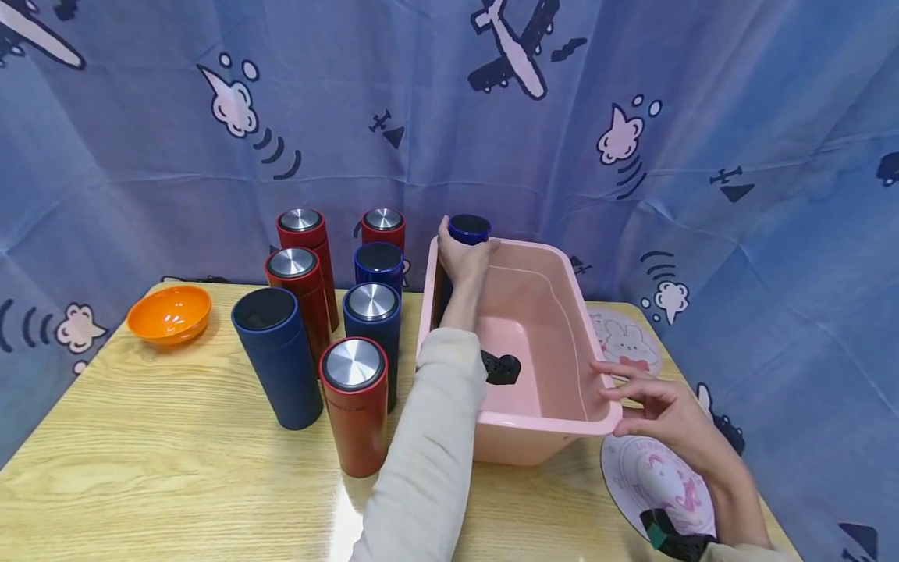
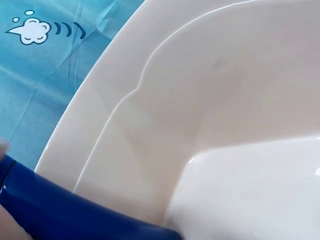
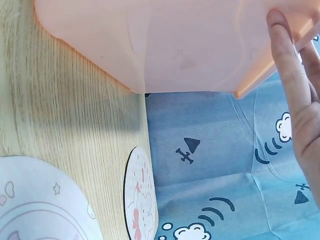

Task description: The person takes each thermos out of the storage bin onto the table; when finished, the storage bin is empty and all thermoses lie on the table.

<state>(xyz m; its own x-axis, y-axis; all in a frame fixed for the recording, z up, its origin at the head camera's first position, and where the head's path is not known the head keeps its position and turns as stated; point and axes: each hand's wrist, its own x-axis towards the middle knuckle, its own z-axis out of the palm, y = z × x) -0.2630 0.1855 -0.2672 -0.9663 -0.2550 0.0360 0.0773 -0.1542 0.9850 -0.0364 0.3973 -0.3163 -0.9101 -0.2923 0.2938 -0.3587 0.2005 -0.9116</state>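
Reaching over the near rim of the pink plastic tub (image 1: 530,425), my left hand (image 1: 466,261) grips a dark blue thermos flask (image 1: 469,228) near its top. The flask stands along the tub's left wall at the far end, its lower part mostly hidden by the hand and forearm. In the left wrist view the blue flask (image 2: 75,210) slants down into the tub (image 2: 150,125). My right hand (image 1: 667,410) pinches the tub's near right corner, fingers over the rim and thumb beneath. The right wrist view shows that thumb (image 3: 287,65) on the tub's outside (image 3: 185,45).
Left of the tub stand several flasks, among them a nearby red flask (image 1: 356,421), a blue flask with a silver lid (image 1: 374,312) and a dark-topped blue flask (image 1: 277,359). An orange bowl (image 1: 171,316) sits far left. Round printed mats (image 1: 656,484) lie at right.
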